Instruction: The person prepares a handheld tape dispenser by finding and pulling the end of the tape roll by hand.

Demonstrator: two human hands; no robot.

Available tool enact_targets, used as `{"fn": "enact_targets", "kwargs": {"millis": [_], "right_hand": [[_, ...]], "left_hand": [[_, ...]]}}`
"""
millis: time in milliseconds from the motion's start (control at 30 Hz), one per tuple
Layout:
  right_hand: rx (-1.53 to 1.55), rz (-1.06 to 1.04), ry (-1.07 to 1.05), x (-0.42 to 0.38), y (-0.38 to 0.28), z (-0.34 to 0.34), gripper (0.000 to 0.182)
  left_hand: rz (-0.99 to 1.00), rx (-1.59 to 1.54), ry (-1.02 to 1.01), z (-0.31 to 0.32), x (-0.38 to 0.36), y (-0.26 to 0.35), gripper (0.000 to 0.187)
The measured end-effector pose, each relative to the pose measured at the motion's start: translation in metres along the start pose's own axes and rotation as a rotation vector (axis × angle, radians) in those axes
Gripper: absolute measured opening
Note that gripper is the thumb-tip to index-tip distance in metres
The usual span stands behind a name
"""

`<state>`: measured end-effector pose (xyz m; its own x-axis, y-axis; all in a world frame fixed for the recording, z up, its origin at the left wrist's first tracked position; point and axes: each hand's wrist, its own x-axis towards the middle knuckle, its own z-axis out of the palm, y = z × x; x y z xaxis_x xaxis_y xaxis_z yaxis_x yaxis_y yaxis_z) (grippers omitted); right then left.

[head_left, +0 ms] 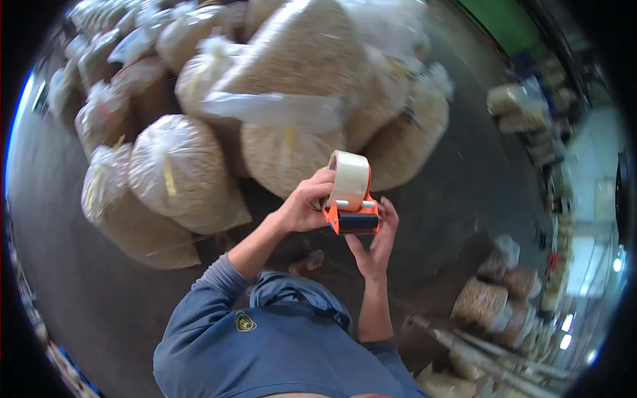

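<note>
The person's left hand (306, 202) grips an orange tape dispenser (332, 219) by its side, a wide tape roll (352, 178) mounted on it. The right hand (377, 249) is partly open at the dispenser's other side; I can't tell whether it touches. Beyond both hands sit bulging plastic bags (292, 151), piled on the floor (451, 192).

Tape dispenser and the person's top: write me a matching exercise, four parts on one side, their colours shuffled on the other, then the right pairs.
Parts:
1. dispenser frame
2. roller
3. tape roll
4. chest logo

Colours:
A. black
B. yellow
C. orange
D. pale cream

Right pairs: 1-C, 2-A, 3-D, 4-B
</note>
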<state>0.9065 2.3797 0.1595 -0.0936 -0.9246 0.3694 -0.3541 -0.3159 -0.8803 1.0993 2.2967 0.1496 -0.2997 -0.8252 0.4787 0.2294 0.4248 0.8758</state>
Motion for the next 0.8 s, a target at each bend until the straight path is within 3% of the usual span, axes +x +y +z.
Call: {"fn": "enact_targets", "kwargs": {"millis": [33, 100, 233, 367, 467, 667, 800], "right_hand": [[-0.020, 0.007, 0.040, 0.008, 0.006, -0.034, 0.082], [0.479, 0.107, -0.006, 0.010, 0.015, -0.097, 0.086], [0.119, 0.082, 0.084, 0.001, 0.058, -0.224, 0.089], [0.114, 0.065, 0.384, 0.011, 0.127, -0.308, 0.081], [-0.044, 0.068, 0.513, 0.037, 0.189, -0.381, 0.075], [-0.350, 0.007, 0.414, 0.141, 0.282, -0.607, 0.075], [-0.298, -0.072, 0.348, 0.221, 0.311, -0.732, 0.073]], "left_hand": [[0.123, 0.087, -0.070, 0.044, 0.017, -0.009, 0.035], [0.268, 0.175, -0.188, 0.124, 0.040, -0.026, 0.037], [0.301, 0.322, -0.292, 0.262, 0.082, -0.042, 0.040], [0.373, 0.430, -0.296, 0.379, 0.126, -0.092, 0.045], [0.325, 0.551, -0.375, 0.442, 0.178, -0.129, 0.048], [0.028, 0.121, -0.347, 0.561, 0.351, -0.254, 0.048], [-0.116, -0.151, -0.445, 0.673, 0.470, -0.297, 0.043]]}}
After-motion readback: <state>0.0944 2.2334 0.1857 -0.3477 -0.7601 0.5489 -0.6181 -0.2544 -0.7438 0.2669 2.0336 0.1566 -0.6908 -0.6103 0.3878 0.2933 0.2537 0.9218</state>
